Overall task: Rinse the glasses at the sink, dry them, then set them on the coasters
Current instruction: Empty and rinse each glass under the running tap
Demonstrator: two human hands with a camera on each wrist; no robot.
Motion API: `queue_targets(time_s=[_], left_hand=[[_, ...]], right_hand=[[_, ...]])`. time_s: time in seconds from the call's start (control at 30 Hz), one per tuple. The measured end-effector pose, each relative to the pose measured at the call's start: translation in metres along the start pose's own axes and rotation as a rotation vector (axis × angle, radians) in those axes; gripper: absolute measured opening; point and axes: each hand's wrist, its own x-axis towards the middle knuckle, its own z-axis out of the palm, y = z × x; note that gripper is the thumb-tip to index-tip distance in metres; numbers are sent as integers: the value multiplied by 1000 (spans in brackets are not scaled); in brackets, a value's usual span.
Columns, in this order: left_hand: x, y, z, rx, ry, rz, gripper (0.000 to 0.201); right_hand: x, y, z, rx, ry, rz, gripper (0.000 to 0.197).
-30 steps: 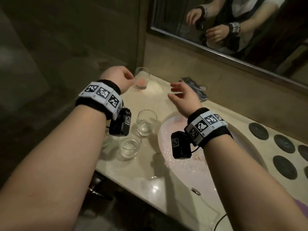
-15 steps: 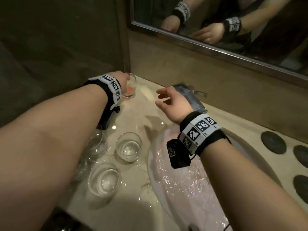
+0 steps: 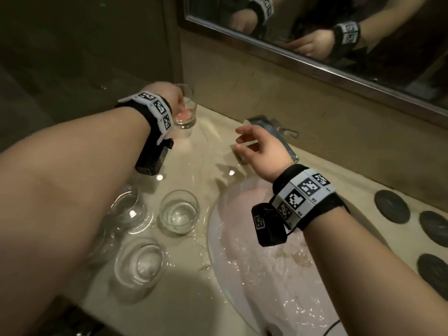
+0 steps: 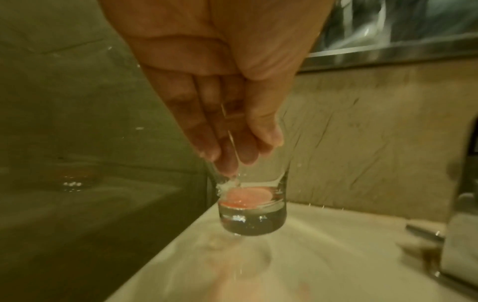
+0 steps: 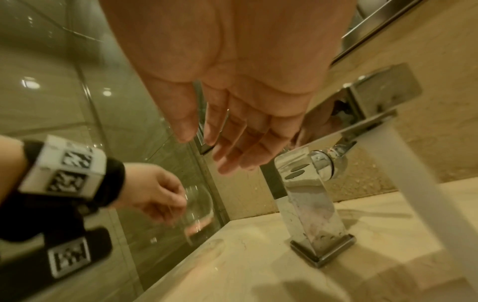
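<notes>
A clear glass (image 3: 187, 116) with pink residue at its bottom stands at the counter's far left corner. My left hand (image 3: 167, 95) grips it at the rim, thumb on one side and fingers on the other (image 4: 245, 151). The same glass (image 4: 254, 206) fills the left wrist view; I cannot tell whether it is off the marble. My right hand (image 3: 254, 145) hovers open with loosely bent fingers beside the chrome tap (image 3: 278, 134), holding nothing (image 5: 207, 149). Three more clear glasses (image 3: 179, 212) (image 3: 139, 263) (image 3: 126, 207) stand left of the sink. Dark round coasters (image 3: 391, 206) (image 3: 435, 227) lie at the right.
The wet white sink basin (image 3: 214, 229) sits under my right wrist. A mirror (image 3: 315, 32) hangs on the wall behind the tap (image 5: 310, 196). A glass wall closes the counter's left side. Water lies on the marble around the glasses.
My left hand has reached to the pink-bottomed glass and taken hold of its rim. The right hand stayed open near the tap. The head view has moved closer to the counter.
</notes>
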Motion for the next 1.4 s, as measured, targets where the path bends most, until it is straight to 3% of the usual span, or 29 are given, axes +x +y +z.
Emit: queue_targets(time_s=[0.13,0.3,0.4,0.53,0.67,0.77,0.97,1.13,1.27,1.4], left_hand=[[-34,-3,-33,-113,186,127,27],[-99,8,-44,-142,246,308,22],[-135,18,-34,-178,233,426,18],[-179,38,-21,-190,232,542,17],[-203,61,-4,-208,218,608,18],[-211,82,14,-248,166,635,21],[-203,106,52,-429,156,569,26],[-181,116,78,-584,-15,310,66],[-161,123,94,-603,-73,157,68],[-148,134,107,-605,-115,123,69]], right_hand=[[-14,-13,-2,-40,40,-14,37],[-39,-31,4,-15,162,-17,66],[-64,-37,5,-28,183,-6,85],[-104,-34,5,78,147,20,95],[-129,-13,8,45,245,50,108],[-139,5,7,107,284,76,105],[-133,55,0,202,240,227,81],[-106,99,-10,150,153,333,81],[-77,126,-8,129,83,387,87],[-58,138,-9,81,23,394,90]])
